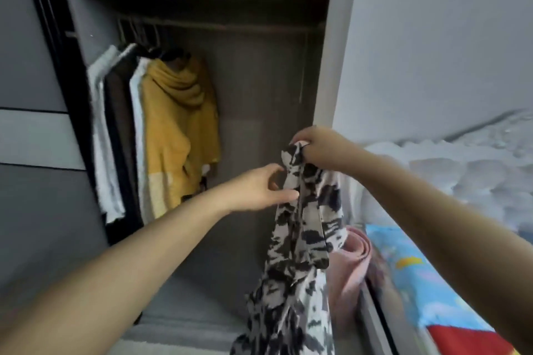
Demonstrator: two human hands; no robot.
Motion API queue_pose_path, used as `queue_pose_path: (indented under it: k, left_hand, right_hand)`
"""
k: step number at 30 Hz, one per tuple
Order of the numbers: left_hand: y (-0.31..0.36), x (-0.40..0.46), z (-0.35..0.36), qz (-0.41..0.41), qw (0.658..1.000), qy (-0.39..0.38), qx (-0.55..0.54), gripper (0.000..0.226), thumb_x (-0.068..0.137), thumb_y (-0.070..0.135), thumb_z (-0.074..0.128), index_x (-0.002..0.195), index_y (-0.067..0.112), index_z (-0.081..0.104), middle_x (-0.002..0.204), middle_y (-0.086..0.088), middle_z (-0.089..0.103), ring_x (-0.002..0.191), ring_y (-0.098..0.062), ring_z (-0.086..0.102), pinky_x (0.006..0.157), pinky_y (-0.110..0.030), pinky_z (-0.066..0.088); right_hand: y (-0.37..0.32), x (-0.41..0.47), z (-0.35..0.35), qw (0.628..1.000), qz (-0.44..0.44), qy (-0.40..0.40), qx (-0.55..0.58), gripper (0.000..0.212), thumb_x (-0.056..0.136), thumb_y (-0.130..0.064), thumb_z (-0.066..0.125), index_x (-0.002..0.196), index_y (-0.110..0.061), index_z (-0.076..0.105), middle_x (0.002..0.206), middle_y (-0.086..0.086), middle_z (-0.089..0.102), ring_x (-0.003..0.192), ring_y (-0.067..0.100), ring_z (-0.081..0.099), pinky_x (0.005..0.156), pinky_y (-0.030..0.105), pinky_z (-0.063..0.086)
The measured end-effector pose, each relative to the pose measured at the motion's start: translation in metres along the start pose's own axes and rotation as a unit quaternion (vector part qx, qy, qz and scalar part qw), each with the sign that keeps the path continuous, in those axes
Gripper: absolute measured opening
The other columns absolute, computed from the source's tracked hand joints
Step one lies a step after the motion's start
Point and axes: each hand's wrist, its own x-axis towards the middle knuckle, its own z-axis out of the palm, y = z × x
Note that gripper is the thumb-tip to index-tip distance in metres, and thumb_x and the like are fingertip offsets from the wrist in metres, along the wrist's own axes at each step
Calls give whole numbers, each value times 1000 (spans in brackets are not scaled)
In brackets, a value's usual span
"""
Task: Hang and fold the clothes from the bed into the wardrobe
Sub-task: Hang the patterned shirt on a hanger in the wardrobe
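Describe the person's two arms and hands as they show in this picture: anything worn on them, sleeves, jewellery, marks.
Both arms are bare as far back as the frame shows, with no sleeve in view. The left hand and the right hand wear no glove. No watch, bracelet or ring shows on either wrist or on the fingers that can be seen. The picture is too soft to settle nails or small marks.

Left arm [121, 256]: bare from the frame's edge to the wrist, no sleeve showing.
Right arm [432, 204]: bare likewise, no sleeve showing.
Left hand [259, 187]: bare.
Right hand [320, 147]: bare.
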Motion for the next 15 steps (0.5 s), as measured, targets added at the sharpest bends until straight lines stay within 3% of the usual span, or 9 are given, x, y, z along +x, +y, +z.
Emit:
queue_pose_path:
  k: [3, 6, 11, 15]
  left_hand:
    - [-20, 13, -4, -22, 994, 100, -34, 13, 97, 34, 48, 107, 26, 53, 98, 4, 62, 84, -10, 57, 62, -21, 41]
    - [-60, 31, -25, -38, 982, 182, 5, 20, 98, 11, 41, 85, 19, 54, 85, -3, 61, 84, -25, 60, 57, -30, 35]
    - [-133, 72, -63, -76, 968, 234, 54, 29, 98, 5, 38, 111, 11, 62, 98, -4, 61, 95, -27, 58, 63, -27, 32]
    - [-173, 140, -97, -63, 954, 292, -4, 23, 99, 11, 40, 100, 9, 63, 91, -4, 62, 88, -25, 56, 59, -30, 33]
  right_hand:
    - [-24, 32, 19, 999, -37, -13, 15, 47, 83, 6, 39, 114, -12, 69, 122, 7, 64, 115, 23, 56, 87, 20, 39]
    - [-30, 67, 39, 998, -56, -35, 6, 41, 85, 3, 42, 113, -12, 69, 117, 8, 65, 108, 23, 59, 82, 22, 41]
    - [-22, 132, 68, 995, -82, -46, -39, 31, 88, -6, 45, 110, -12, 66, 111, 7, 64, 104, 25, 59, 83, 31, 49]
    - [-7, 208, 74, 976, -65, -190, -85, 20, 93, -14, 47, 110, -11, 58, 104, 5, 61, 98, 25, 62, 75, 31, 51]
